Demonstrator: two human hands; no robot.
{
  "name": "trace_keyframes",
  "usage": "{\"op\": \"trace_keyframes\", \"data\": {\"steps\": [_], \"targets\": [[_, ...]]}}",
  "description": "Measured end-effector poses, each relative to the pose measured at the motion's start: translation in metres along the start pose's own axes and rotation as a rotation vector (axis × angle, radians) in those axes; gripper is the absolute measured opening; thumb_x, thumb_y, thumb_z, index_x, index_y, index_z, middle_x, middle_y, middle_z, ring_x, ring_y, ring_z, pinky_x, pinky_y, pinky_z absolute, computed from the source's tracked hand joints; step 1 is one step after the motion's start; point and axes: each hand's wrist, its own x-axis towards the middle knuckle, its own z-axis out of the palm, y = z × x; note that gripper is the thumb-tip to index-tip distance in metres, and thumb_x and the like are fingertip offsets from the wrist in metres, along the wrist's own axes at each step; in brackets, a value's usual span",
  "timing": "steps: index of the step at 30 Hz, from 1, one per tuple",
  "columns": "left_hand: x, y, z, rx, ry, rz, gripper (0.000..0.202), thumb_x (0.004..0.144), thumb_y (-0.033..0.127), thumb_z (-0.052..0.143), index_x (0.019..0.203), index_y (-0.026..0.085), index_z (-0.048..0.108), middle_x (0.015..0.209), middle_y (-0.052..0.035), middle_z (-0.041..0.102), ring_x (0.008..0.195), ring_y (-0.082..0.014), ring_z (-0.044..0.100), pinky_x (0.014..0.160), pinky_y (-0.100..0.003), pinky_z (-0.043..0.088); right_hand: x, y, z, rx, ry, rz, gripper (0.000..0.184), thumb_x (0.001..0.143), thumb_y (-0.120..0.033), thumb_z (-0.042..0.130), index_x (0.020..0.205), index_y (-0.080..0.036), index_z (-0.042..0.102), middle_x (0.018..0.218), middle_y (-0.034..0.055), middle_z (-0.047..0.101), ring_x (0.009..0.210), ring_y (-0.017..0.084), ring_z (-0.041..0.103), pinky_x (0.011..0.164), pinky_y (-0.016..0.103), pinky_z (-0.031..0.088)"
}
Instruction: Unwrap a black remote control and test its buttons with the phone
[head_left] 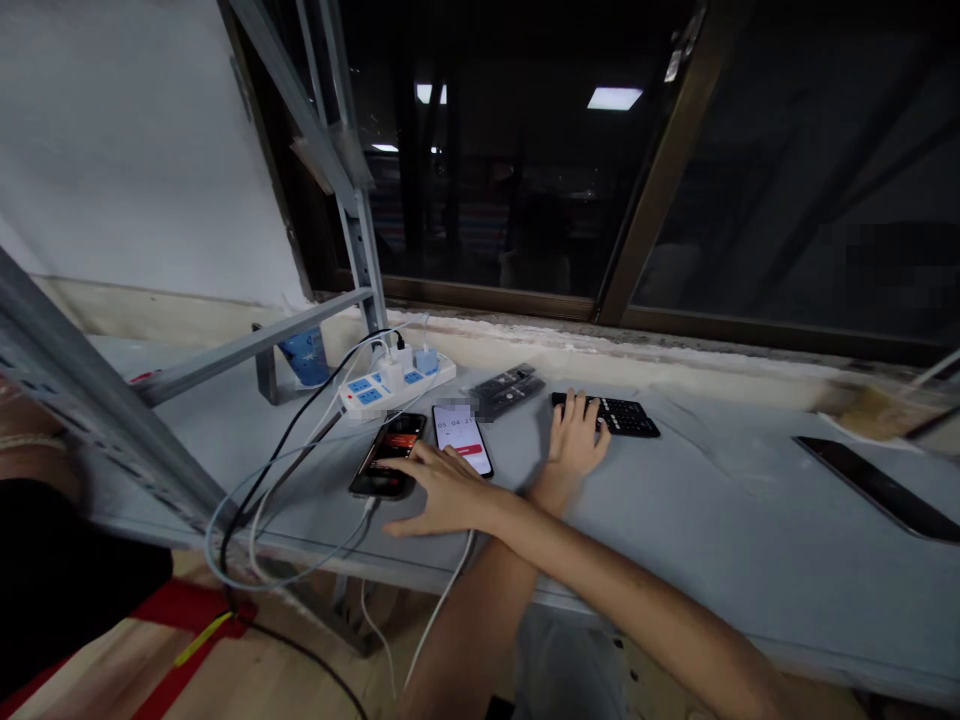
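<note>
My forearms cross, the right one lying over the left. My right hand (442, 488) hovers low at the left phone (390, 440), a forefinger at its dark screen with orange bands and the thumb spread away. Just beside it lies a second phone (459, 430), whose bright screen shows timer-like digits and a red button; the hand partly covers its lower left. Farther right, my left hand (577, 437) rests its extended fingers on the left end of a black device with rows of small buttons (630, 417), perhaps a calculator. Neither hand grips anything.
A white power strip (401, 380) with plugs and trailing cables (259, 500) sits behind the phones. Near it are a plastic-wrapped black item (510, 390) and a blue cup (306, 357). Metal shelf posts (364, 250) stand left. Another dark phone (877, 488) lies right; a person sits at left.
</note>
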Motion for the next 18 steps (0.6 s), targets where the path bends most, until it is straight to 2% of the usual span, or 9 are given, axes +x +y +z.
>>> {"op": "trace_keyframes", "data": {"steps": [2,6,8,10,13,16,18], "targets": [[0.0,-0.001,0.0,-0.005,0.005,0.009,0.038,0.082,0.027,0.028,0.114,0.011,0.04,0.122,-0.0147,0.038,0.119,-0.0255,0.023,0.093,-0.037,0.025,0.003,-0.001,0.001,-0.005,0.011,0.012,0.078,0.058,-0.062,0.053,0.125,-0.031,0.028,0.114,0.0064,0.038,0.102,0.024,0.041,0.086,0.042,0.028],[0.001,-0.001,-0.003,-0.01,0.006,0.01,0.035,0.082,0.026,0.029,0.112,0.012,0.042,0.118,-0.0134,0.041,0.116,-0.0241,0.026,0.091,-0.036,0.026,0.007,-0.002,0.001,-0.023,-0.01,0.024,0.071,0.059,-0.064,0.05,0.118,-0.028,0.039,0.113,0.0074,0.04,0.105,0.026,0.038,0.088,0.044,0.024],[0.001,0.0,-0.006,-0.012,-0.014,0.032,0.032,0.082,0.025,0.03,0.109,0.014,0.044,0.113,-0.0117,0.045,0.112,-0.0227,0.031,0.09,-0.035,0.028,0.008,-0.001,-0.004,0.007,0.054,0.009,0.071,0.06,-0.061,0.051,0.12,-0.027,0.035,0.111,0.0069,0.041,0.104,0.024,0.039,0.087,0.042,0.025],[0.002,0.003,-0.01,-0.008,-0.049,0.059,0.029,0.082,0.025,0.031,0.105,0.017,0.047,0.106,-0.0092,0.048,0.105,-0.0212,0.038,0.087,-0.035,0.031,0.007,0.0,-0.011,0.062,0.169,0.001,0.068,0.064,-0.056,0.052,0.122,-0.027,0.032,0.109,0.0056,0.043,0.1,0.021,0.04,0.085,0.038,0.028],[0.001,0.009,-0.018,0.036,-0.087,0.046,0.027,0.081,0.023,0.032,0.103,0.018,0.047,0.102,-0.008,0.049,0.098,-0.0212,0.043,0.083,-0.038,0.034,-0.002,0.002,-0.028,0.149,0.37,0.005,0.053,0.07,-0.046,0.051,0.117,-0.024,0.038,0.095,0.0035,0.047,0.086,0.017,0.045,0.078,0.031,0.033],[-0.01,0.016,-0.032,0.076,-0.084,-0.059,0.03,0.08,0.022,0.033,0.106,0.016,0.046,0.105,-0.0121,0.047,0.1,-0.0261,0.042,0.082,-0.044,0.034,-0.018,0.001,-0.049,0.245,0.608,0.018,0.035,0.076,-0.038,0.044,0.107,-0.021,0.046,0.076,0.0005,0.043,0.071,0.013,0.043,0.067,0.026,0.035],[-0.025,0.018,-0.048,0.032,-0.091,-0.163,0.029,0.079,0.019,0.033,0.102,0.015,0.05,0.101,-0.0157,0.048,0.099,-0.0298,0.043,0.081,-0.048,0.033,-0.031,-0.001,-0.065,0.322,0.77,0.045,0.027,0.078,-0.036,0.041,0.101,-0.024,0.047,0.071,-0.0011,0.04,0.066,0.012,0.042,0.064,0.025,0.035]]}}
